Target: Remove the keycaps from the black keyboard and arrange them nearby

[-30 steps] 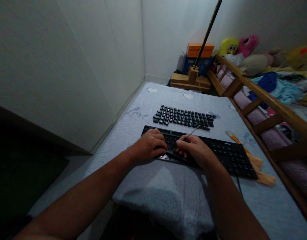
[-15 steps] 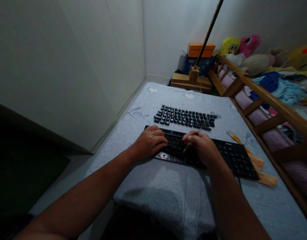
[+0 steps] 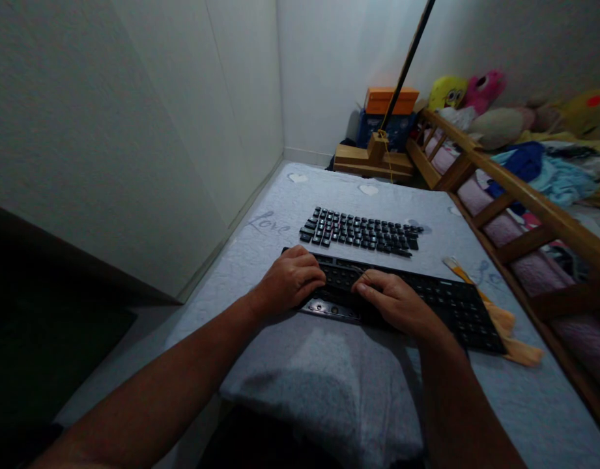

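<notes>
A black keyboard (image 3: 456, 306) lies across the bed-like covered surface, its left part stripped of keycaps. My left hand (image 3: 297, 277) is closed around the left end of the keyboard, fingers curled over its dark inner part. At the middle of the keyboard, my right hand (image 3: 390, 296) is closed, with thumb and fingers pinched together. A thin metal tool (image 3: 353, 268) shows faintly at these fingers, mostly hidden. Behind the keyboard, loose black keycaps (image 3: 358, 230) are laid out in rows.
A brush (image 3: 452, 263) and an orange-yellow cloth (image 3: 522, 350) lie by the keyboard's right end. The patterned cloth cover (image 3: 300, 365) spreads underneath. A wooden rail (image 3: 524, 195) runs along the right. A wooden stand (image 3: 372, 156) with a dark pole stands at the back.
My right hand has turned over and lowered onto the keyboard. The thin metal tool, which pointed up and to the right, now lies low and mostly hidden. My left hand has hardly moved.
</notes>
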{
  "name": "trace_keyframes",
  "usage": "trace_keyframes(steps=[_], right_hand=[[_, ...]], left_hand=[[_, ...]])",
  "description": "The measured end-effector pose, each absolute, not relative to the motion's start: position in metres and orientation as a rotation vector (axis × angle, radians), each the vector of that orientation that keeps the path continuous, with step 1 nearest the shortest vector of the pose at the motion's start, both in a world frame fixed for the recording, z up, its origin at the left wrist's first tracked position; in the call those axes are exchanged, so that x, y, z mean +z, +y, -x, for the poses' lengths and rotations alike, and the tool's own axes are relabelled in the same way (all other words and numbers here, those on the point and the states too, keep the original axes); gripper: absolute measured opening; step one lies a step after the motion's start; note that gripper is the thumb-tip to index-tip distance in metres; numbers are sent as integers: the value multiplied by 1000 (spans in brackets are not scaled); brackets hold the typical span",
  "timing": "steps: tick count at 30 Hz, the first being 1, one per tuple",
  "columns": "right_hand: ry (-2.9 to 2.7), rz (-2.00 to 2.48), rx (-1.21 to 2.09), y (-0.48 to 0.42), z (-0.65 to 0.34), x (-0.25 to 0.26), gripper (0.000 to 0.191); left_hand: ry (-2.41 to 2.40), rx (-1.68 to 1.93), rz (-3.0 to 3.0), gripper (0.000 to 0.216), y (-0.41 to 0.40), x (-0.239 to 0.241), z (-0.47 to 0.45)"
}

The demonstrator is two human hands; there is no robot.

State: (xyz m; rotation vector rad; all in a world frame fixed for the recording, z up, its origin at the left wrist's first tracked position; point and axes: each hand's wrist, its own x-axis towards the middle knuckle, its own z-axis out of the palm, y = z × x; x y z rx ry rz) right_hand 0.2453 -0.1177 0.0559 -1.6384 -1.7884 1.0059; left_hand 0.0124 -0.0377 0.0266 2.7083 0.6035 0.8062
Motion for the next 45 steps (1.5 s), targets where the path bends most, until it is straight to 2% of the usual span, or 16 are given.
trace_keyframes(steps=[11, 20, 30, 34, 45], right_hand=[[-1569, 1632, 1199, -120, -245, 51, 19], [-1404, 1663, 1243, -119, -246, 49, 20], [-1430, 1664, 1215, -119, -247, 47, 20], [-1434, 1658, 1237, -117, -251, 49, 27], [-1308, 1690, 1323, -113, -252, 45, 28]], left_hand=[[644, 892, -2604, 20, -40, 29, -12], [779, 852, -2441, 32, -35, 29, -7], [751, 879, -2532, 23, -32, 24, -8], [747, 925, -2524, 22, -32, 24, -7], [783, 868, -2234, 25, -33, 21, -8]])
